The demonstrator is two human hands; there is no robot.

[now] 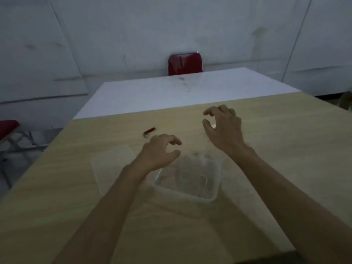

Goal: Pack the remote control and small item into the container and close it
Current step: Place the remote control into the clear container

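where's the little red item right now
In the head view the small red item lies on the wooden table, just beyond the left hand and past the clear lid.

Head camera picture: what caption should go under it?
Two open hands, left and right, hover over a clear container on a table.

Bare room: tables [285,149], red chair [184,63]

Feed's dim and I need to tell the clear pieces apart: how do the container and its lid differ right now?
The container is a deep open tub with raised walls; the lid is a flat sheet lying on the table. The container sits between the two forearms; the lid lies off it, outside the left hand. The container looks empty. Both are clear plastic with rounded corners.
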